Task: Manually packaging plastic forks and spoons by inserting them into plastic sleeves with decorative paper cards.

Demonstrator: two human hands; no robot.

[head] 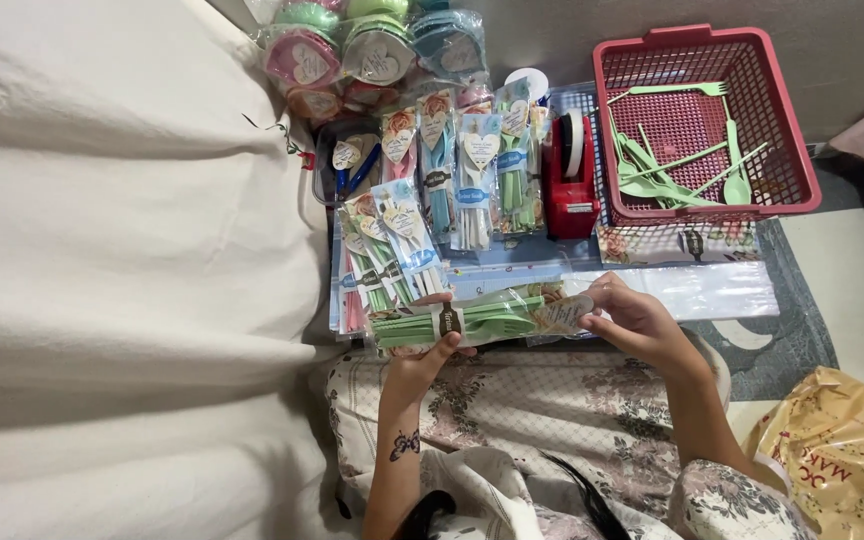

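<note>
1. On my feed, both of my forearms are bare from the elbow down; no sleeves reach the wrists.
2. My left hand (pixel 430 362) wears no rings or watch that I can make out.
3. A small dark butterfly tattoo (pixel 404 445) sits on my left forearm.
4. My right hand (pixel 637 322) is equally unadorned.
5. I wear a pale floral garment (pixel 552 410), cream with muted pink and grey blossoms, covering lap and upper arms.
6. A dark strand of hair (pixel 582 495) hangs over it.

1 red basket (pixel 802 150), 1 red tape dispenser (pixel 568 185), 1 gold bag (pixel 837 455), 2 hands; cutlery packs too overlapped to count.
</note>
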